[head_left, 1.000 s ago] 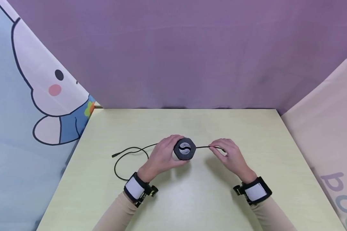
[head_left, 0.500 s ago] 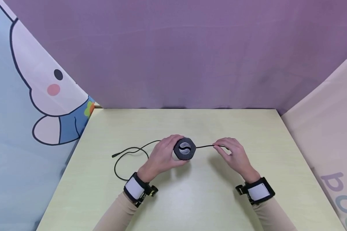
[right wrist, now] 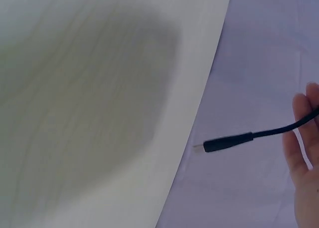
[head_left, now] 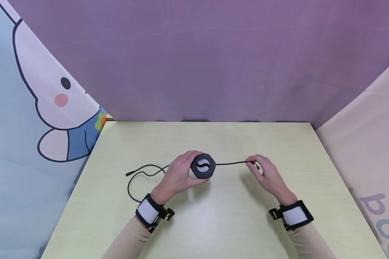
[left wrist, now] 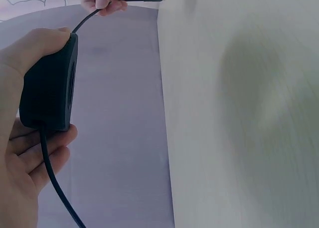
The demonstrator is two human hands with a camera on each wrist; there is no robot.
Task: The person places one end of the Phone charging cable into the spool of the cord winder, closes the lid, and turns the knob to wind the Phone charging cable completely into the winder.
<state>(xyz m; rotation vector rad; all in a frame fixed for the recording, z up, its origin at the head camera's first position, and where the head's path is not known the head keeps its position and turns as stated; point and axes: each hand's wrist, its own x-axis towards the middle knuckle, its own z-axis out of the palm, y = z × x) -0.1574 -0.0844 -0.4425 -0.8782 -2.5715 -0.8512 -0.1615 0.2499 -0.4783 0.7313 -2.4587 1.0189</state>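
My left hand (head_left: 178, 174) grips a black hexagonal cable winder (head_left: 203, 166) with a grey disc and a dark S-shaped slot on top. In the left wrist view the winder (left wrist: 50, 83) sits between thumb and fingers, with black cable leaving both ends. To its right, my right hand (head_left: 268, 173) pinches the cable (head_left: 230, 164) between thumb and fingertips, holding that stretch nearly straight. A short end with a plug (right wrist: 227, 142) and small metal tip sticks out past the fingers in the right wrist view. Both hands are above the table.
The other cable length lies in a loose loop (head_left: 128, 185) on the pale table (head_left: 207, 230), left of the left hand, ending in a black plug (head_left: 129, 174). A purple cloth (head_left: 207, 64) hangs behind the table, with printed cloths at both sides.
The right hand has moved right with the cable, so the stretch between winder and hand is longer. The left hand and winder have shifted slightly left. The left-hand loop has changed shape a little.
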